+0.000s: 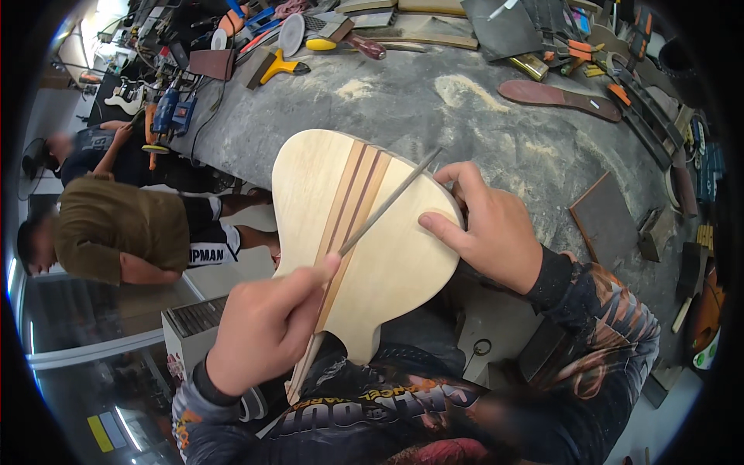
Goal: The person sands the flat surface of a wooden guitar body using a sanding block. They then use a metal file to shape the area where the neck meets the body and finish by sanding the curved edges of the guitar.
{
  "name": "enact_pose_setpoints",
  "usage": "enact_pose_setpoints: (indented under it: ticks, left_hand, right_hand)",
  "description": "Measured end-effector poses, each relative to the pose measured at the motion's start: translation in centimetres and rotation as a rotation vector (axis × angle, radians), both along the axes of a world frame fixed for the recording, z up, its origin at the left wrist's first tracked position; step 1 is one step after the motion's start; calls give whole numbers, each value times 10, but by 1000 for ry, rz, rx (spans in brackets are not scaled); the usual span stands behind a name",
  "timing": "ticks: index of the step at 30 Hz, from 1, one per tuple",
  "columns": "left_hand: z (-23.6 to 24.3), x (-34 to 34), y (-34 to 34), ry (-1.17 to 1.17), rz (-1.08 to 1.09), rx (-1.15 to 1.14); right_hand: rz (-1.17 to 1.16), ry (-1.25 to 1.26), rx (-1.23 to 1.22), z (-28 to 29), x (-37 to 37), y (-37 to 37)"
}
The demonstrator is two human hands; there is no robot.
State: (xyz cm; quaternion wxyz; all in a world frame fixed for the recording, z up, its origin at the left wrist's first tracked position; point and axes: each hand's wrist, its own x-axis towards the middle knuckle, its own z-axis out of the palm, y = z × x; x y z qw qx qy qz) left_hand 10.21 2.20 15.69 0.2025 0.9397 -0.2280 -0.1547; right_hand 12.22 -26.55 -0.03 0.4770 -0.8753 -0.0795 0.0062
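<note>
The left hand [267, 318] has its fingers closed round the file [390, 201], slanting over the pale body [391, 252]. The right hand [496, 225] grips the body's rim, thumb on top. Held at the bench [387, 116], the body probably wants steady support and light, even strokes.

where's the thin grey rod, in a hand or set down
In a hand: the left hand grips the thin grey rod, which slants across the pale wooden body.
</note>
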Motion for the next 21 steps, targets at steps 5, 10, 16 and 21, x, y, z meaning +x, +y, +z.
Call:
enact_pose_setpoints:
  ticks: [5,10,16,21]
  left_hand:
    - [-20,43,-19,-108,-47,65]
    - [-5,16,-14,-70,-51,28]
    - [-28,46,-23,-147,-59,28]
    - [-11,23,-16,-76,-58,114]
  right_hand:
    - [12,5,19,-1,1,-1]
    - [1,33,67,-6,1,-1]
    - [16,0,59,1,2,0]
    - [0,68,53,1,2,-2]
